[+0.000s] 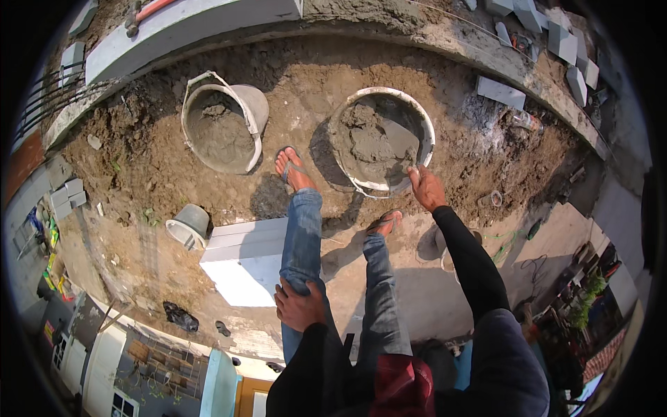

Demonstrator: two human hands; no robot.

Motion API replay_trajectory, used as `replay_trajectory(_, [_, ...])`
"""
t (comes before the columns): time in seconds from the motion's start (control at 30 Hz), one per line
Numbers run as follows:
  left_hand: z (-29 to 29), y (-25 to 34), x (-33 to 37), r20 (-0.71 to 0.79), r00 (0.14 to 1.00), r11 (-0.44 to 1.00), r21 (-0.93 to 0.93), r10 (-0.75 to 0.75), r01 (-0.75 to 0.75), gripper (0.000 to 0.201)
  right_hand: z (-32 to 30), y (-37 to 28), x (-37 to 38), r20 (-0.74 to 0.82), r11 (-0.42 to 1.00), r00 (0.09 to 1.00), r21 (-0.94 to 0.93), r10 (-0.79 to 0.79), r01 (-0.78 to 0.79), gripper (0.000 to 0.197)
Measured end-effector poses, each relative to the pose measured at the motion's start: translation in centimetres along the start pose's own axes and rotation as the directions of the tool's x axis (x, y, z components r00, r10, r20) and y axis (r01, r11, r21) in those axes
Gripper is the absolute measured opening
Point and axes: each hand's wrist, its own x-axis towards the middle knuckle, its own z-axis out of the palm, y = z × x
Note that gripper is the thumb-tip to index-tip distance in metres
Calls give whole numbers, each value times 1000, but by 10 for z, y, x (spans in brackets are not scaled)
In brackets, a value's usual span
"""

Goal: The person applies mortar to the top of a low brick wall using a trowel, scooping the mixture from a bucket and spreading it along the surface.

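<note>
My right hand is closed at the near right rim of a large round bucket of wet grey mortar. What its fingers grip is hard to make out against the mortar. Mortar is heaped on the left inside this bucket, with a smoother, lower patch on the right. My left hand rests on my left knee, fingers spread over the blue jeans. Left of my sandalled foot stands a second bucket, tilted, also holding mortar, with its pale handle hanging over the rim.
White blocks are stacked beside my left leg, near a small grey bucket on its side. A low wall footing curves along the far side, with a loose block against it. Dark rods jut out at far left.
</note>
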Motion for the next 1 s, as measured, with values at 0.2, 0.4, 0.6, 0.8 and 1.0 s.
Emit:
replay_trajectory(0.2, [-4,22,-3,44,998,999,-20,36,-35,69,62,-42,29,53,999,998,-25,28,-27,62])
replay_trajectory(0.4, [-26,20,11,-77,994,997,-5,74,-74,68,55,-34,5,244,972,963,228,-114,57,66])
replay_trajectory(0.6, [-54,45,37,-165,974,988,14,157,-157,67,27,-31,-4,370,916,929,381,-28,-124,75])
replay_trajectory(0.8, [-90,77,75,-46,978,978,-32,205,-206,66,-34,-19,-54,392,876,915,406,93,-262,73])
replay_trajectory(1.0, [-105,76,97,-49,946,942,121,320,-312,57,-123,-57,-98,273,881,960,440,54,-175,46])
